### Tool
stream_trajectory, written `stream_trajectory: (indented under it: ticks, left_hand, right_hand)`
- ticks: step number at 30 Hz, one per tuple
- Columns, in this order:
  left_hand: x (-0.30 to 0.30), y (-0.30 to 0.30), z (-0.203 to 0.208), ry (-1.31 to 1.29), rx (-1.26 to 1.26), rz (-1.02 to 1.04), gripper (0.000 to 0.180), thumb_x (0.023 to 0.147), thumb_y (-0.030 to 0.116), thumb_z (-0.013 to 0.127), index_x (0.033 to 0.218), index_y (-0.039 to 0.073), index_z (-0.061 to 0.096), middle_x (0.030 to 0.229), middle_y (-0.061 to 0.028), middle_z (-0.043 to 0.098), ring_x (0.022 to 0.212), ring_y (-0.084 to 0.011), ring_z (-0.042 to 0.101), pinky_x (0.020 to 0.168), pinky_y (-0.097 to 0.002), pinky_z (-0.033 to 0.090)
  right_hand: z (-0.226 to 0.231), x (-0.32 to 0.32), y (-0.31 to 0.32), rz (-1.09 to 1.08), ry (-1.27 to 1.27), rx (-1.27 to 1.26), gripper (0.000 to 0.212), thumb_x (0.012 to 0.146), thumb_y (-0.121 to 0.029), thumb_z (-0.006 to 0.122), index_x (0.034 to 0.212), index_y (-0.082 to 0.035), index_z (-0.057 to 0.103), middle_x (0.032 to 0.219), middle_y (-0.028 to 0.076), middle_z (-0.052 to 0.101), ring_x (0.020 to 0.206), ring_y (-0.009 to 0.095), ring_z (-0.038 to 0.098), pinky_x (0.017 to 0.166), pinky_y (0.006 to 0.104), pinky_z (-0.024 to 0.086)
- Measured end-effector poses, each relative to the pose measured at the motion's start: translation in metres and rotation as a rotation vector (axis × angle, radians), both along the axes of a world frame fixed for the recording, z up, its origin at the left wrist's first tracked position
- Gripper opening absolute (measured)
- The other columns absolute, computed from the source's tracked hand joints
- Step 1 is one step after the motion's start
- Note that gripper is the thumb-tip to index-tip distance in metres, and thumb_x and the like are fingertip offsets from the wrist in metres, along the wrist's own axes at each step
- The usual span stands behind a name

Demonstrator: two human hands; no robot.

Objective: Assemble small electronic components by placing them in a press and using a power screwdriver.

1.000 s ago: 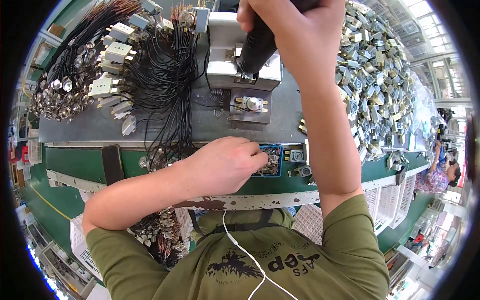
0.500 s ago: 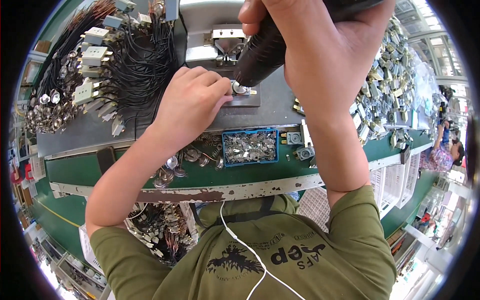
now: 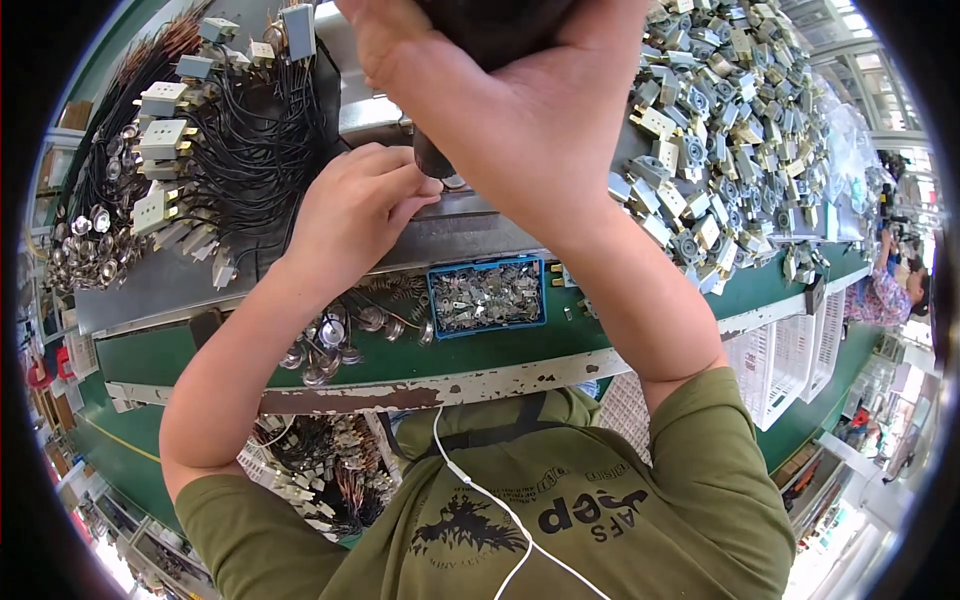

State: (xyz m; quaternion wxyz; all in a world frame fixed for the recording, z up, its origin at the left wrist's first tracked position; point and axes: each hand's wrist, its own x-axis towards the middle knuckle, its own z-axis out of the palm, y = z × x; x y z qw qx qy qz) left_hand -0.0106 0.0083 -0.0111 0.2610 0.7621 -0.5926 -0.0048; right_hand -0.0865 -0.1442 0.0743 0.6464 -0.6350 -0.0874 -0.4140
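My right hand (image 3: 530, 130) is wrapped round a thick black electric screwdriver (image 3: 432, 160), held nearly upright above the metal work plate (image 3: 470, 232). Its nose comes down beside my left fingertips, and the very tip is hidden. With thumb and fingers pinched, my left hand (image 3: 350, 205) steadies a small plug (image 3: 455, 182) on the plate. Only a sliver of that plug shows between the fingertips and my right wrist. Just nearer to me, a blue tray (image 3: 487, 332) holds many small metal pieces.
Grey plugs on black cords (image 3: 165, 140) are bundled at the left, with round metal caps (image 3: 100, 222) beyond. A large heap of grey plug housings (image 3: 735, 130) covers the right side. More capped cords (image 3: 333, 333) lie by the worn bench edge (image 3: 450, 390). White crates (image 3: 785, 370) stand below, right.
My right hand and the screwdriver have shifted left and swung more upright, covering more of the fixture and plug. My left hand keeps its pinch. The whole view has moved slightly.
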Motion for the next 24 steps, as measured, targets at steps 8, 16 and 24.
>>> stream_trajectory:
  ticks: [8,16,24]
  left_hand:
    - [0.0,-0.002,-0.004,0.022,-0.048,-0.009,0.01,0.082,0.01,0.076,0.089,0.007,0.07,0.094,-0.0025,0.069,0.089,-0.0264,0.065,0.08,-0.0408,0.054]
    - [-0.004,-0.006,0.005,0.201,0.046,0.174,0.016,0.086,0.016,0.077,0.091,0.004,0.068,0.094,-0.0086,0.068,0.092,-0.0305,0.066,0.082,-0.0428,0.054]
    - [0.007,-0.008,0.007,0.184,0.3,0.096,0.029,0.091,0.029,0.073,0.097,0.001,0.067,0.096,-0.0148,0.068,0.093,-0.036,0.068,0.082,-0.0454,0.054]
  right_hand:
    - [0.006,0.011,-0.006,0.104,0.017,0.023,0.085,0.086,-0.001,0.075,0.156,-0.003,0.026,0.127,0.014,0.054,0.119,0.021,0.057,0.097,0.0359,0.051]
    - [0.005,0.033,-0.018,0.427,0.251,0.033,0.067,0.091,-0.004,0.076,0.145,-0.01,0.037,0.096,0.005,0.065,0.078,0.011,0.065,0.067,0.0268,0.054]
    - [-0.001,0.022,-0.001,0.218,0.042,-0.025,0.074,0.089,0.0,0.073,0.15,-0.006,0.032,0.112,0.007,0.06,0.095,0.012,0.063,0.081,0.0276,0.054]
